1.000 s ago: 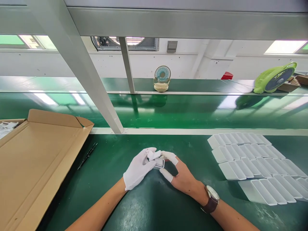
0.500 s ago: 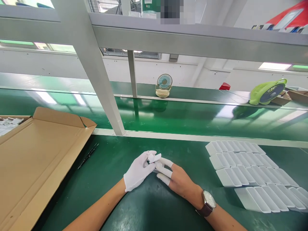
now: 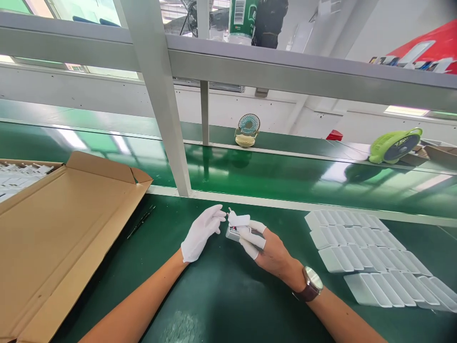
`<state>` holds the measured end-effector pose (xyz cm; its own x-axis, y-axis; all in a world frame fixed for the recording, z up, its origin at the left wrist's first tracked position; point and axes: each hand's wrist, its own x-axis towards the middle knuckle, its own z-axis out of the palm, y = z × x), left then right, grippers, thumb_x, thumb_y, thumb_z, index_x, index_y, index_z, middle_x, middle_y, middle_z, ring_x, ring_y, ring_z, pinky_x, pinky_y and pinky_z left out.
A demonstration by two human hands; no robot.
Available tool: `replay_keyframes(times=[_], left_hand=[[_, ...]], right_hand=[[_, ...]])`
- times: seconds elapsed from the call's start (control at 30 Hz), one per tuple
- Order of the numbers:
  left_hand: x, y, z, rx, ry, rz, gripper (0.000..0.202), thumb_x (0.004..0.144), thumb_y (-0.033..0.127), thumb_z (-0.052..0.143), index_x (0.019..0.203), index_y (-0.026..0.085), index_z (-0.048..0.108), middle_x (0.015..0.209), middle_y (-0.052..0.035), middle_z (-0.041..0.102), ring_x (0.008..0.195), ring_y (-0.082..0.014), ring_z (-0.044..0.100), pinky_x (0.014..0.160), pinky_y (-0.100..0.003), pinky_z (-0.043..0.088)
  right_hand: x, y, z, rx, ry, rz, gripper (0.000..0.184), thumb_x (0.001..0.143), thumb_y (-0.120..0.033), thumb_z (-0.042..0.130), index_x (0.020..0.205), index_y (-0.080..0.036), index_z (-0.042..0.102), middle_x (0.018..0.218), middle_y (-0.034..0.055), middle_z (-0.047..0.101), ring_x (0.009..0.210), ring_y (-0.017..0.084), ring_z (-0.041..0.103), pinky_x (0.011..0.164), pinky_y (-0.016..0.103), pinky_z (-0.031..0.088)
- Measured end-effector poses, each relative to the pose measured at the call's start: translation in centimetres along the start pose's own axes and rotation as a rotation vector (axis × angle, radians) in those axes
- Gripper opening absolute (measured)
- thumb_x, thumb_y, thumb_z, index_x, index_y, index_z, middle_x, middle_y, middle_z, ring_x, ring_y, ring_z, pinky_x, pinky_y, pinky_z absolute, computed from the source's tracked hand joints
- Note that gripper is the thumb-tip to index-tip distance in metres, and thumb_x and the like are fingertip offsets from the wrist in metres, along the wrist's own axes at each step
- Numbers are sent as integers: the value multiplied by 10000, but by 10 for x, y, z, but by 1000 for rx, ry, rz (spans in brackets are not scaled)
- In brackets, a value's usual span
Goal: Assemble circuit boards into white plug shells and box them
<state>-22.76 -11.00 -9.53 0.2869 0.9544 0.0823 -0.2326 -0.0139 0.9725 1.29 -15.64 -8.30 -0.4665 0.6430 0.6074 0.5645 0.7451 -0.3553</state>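
Note:
My right hand (image 3: 273, 252), with white finger cots on its fingers, grips a small white plastic casing (image 3: 239, 220) above the green work surface. A flap-like white piece tilts up on top of it, and small dark and red details show inside; its exact kind is unclear. My left hand (image 3: 202, 233), in a white glove, is just left of the casing with its fingers apart and nothing visible in them. Rows of white open plastic shells (image 3: 360, 238) stand to the right of my right hand. Thin black tweezers (image 3: 142, 222) lie left of my left hand.
A cardboard box lid (image 3: 85, 205) covers the left side, beside a box of white parts (image 3: 21, 178). A metal post (image 3: 166, 105) rises ahead under a crossbar (image 3: 285, 71). Behind the green belt stand a small fan (image 3: 249, 128) and a lime-green fan (image 3: 394, 145).
My left hand has let go of the white casing and drawn away to the left. My right hand keeps hold of it. The camera view has shifted slightly.

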Motion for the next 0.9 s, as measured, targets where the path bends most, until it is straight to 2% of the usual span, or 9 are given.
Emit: replay_keyframes(times=[0.13, 0.23, 0.3, 0.37, 0.47, 0.57, 0.67, 0.77, 0.9], left_hand=[[-4, 8, 7, 78, 12, 29, 547, 932, 430, 640, 1415, 195, 540, 1307, -149, 626, 1153, -261, 604, 861, -345, 533], [-5, 16, 17, 287, -4, 1, 560, 906, 438, 672, 1414, 235, 554, 1316, -121, 643, 1164, -259, 613, 921, -368, 529], [-6, 18, 22, 446, -11, -35, 501, 889, 442, 695, 1350, 265, 609, 1269, -83, 683, 1105, -240, 641, 925, -364, 522], [-5, 16, 23, 534, 26, -60, 362, 895, 451, 681, 1202, 259, 683, 1171, -50, 723, 1001, -212, 661, 887, -344, 520], [-5, 11, 20, 495, 103, -78, 245, 913, 440, 650, 1005, 219, 700, 987, -27, 735, 861, -179, 657, 804, -312, 518], [-5, 9, 18, 420, 106, -106, 223, 904, 405, 662, 1007, 208, 688, 906, -14, 723, 810, -165, 650, 776, -297, 517], [-4, 10, 20, 378, 98, -133, 221, 911, 376, 645, 1044, 204, 686, 916, -20, 732, 816, -163, 650, 785, -296, 521], [-4, 10, 22, 364, 92, -144, 240, 911, 377, 639, 1062, 195, 684, 966, -39, 744, 860, -176, 663, 803, -303, 524], [-4, 8, 19, 391, 85, -152, 289, 910, 417, 635, 1093, 199, 687, 1002, -52, 748, 901, -198, 674, 820, -317, 528]], right_hand=[[-4, -1, 13, 13, -82, 15, 457, 973, -171, 582, 1407, -311, 560, 1288, 101, 640, 1037, 221, 707, 860, 353, 635], [-12, 1, 25, 0, -185, 48, 429, 993, -199, 560, 1408, -306, 565, 1284, 106, 636, 1030, 233, 702, 862, 385, 632], [-16, 2, 29, -11, -215, 71, 410, 1003, -216, 551, 1402, -311, 571, 1326, 109, 616, 1068, 244, 689, 894, 409, 621], [-17, 3, 29, 33, -218, 109, 405, 1009, -228, 546, 1404, -314, 558, 1338, 101, 616, 1110, 244, 675, 931, 412, 607], [-18, 2, 26, 150, -157, 234, 459, 991, -275, 595, 1437, -296, 487, 1249, 79, 671, 1067, 232, 693, 920, 399, 609], [-15, 0, 24, 174, -160, 259, 466, 994, -292, 586, 1446, -291, 471, 1257, 84, 667, 1057, 239, 690, 909, 409, 605], [-12, -1, 23, 148, -227, 219, 385, 1010, -264, 535, 1392, -314, 545, 1276, 82, 645, 1067, 238, 673, 902, 405, 597], [-12, -1, 25, 160, -211, 226, 364, 1002, -255, 541, 1360, -314, 567, 1260, 77, 652, 1064, 237, 672, 902, 407, 590], [-19, 2, 25, 247, -197, 397, 566, 945, -337, 662, 1459, -287, 430, 1294, 84, 661, 1101, 245, 685, 952, 434, 587]])
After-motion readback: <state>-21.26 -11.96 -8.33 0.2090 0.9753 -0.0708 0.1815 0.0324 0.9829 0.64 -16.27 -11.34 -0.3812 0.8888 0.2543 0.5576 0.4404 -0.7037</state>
